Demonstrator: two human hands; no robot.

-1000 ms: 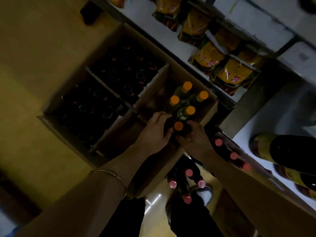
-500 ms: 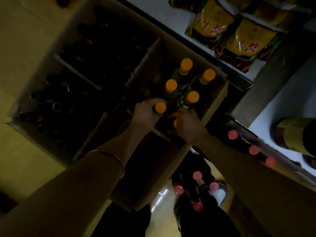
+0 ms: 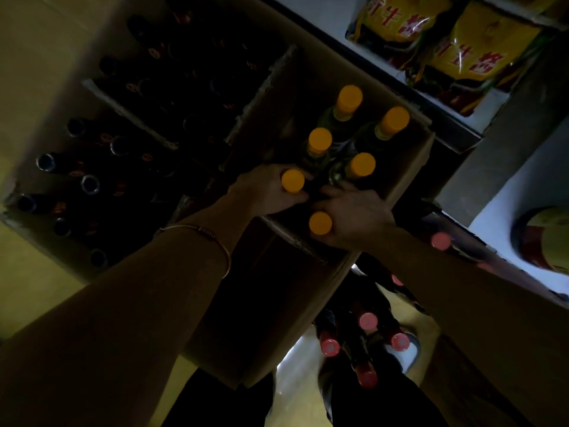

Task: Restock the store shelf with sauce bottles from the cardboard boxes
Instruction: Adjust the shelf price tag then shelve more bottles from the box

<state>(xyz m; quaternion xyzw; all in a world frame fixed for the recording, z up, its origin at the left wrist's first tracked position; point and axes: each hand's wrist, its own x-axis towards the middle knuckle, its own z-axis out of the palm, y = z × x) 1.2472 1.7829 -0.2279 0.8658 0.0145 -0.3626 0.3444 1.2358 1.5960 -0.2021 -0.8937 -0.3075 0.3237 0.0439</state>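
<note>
An open cardboard box (image 3: 409,177) holds several dark sauce bottles with orange caps, such as one at the far corner (image 3: 349,100). My left hand (image 3: 264,192) grips the neck of one orange-capped bottle (image 3: 292,180) at the box's near side. Beside it, my right hand (image 3: 354,217) grips another orange-capped bottle (image 3: 320,223) over the box's near edge. Both bottle bodies are hidden by my hands and the dark. A white store shelf (image 3: 523,180) lies to the right.
A larger box (image 3: 129,109) of dark-capped bottles sits to the left. Red-capped bottles (image 3: 368,320) stand on the floor below the box and along the shelf edge (image 3: 441,241). Yellow sauce pouches (image 3: 474,53) fill the shelf above. A large bottle (image 3: 545,238) lies at right.
Both hands have closed round orange-capped bottles and raised them, so the two caps now show clear of my fingers. The camera has moved closer to the box.
</note>
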